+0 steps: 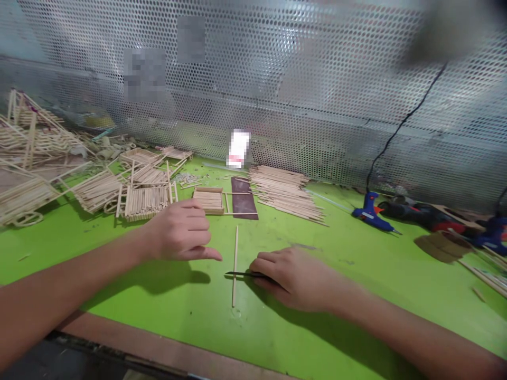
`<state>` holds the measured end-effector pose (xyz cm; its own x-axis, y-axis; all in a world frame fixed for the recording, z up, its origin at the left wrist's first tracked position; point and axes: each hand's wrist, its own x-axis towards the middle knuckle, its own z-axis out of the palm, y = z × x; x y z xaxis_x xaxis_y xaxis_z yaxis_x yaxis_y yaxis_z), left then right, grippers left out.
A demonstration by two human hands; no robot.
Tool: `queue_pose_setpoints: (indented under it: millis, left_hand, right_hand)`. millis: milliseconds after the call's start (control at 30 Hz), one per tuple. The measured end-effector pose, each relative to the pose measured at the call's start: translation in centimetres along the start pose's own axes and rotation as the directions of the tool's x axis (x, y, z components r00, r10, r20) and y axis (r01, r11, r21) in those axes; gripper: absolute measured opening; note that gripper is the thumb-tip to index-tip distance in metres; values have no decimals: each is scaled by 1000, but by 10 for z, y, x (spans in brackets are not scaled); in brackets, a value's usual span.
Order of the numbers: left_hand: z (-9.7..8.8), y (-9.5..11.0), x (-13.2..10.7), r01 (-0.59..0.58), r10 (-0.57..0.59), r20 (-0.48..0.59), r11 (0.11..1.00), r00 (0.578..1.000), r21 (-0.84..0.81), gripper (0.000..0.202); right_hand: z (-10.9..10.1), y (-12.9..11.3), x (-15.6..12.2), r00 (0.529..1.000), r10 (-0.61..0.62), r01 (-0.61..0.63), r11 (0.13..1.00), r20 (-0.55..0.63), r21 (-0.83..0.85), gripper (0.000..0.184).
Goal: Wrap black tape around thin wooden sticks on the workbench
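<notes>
My right hand (291,277) is closed around a dark craft knife (247,274), most of its handle hidden in my fingers. The thin blade points left and lies across a single thin wooden stick (236,245) on the green table. To the left of the stick hovers my left hand (184,232), its fingers curled in and its thumb stretched toward the stick without touching it. Beyond that hand sits a small tray-like frame of sticks (208,200), two long sticks reaching from it over a dark brown sheet (244,198).
A pile of loose sticks (287,192) lies behind the knife. Several built stick carts (146,202) crowd the left. A blue glue gun (372,214) with a black cord, a roll of brown tape (442,246) and a bright phone-like screen (238,149) stand around. Perforated metal (317,95) closes off the back.
</notes>
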<state>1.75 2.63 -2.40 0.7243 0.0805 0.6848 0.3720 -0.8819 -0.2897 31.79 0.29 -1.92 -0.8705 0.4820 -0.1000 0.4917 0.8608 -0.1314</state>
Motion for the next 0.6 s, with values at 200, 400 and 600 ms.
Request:
queue_pose_setpoints:
  millis: [200, 400, 600]
  left_hand:
    - [-4, 7, 9, 14, -22, -145, 998, 989, -55, 14]
    - [0, 12, 3, 59, -69, -131, 995, 989, -83, 19]
    - [-1, 12, 6, 42, -48, -173, 998, 984, -39, 31]
  right_hand:
    - [0, -1, 0, 1000, -3, 3, 1000, -15, 4, 15]
    - [-1, -2, 0, 1000, 3, -3, 1000, -4, 6, 15]
    - [0, -1, 0, 1000, 10, -10, 1000, -8, 12, 16]
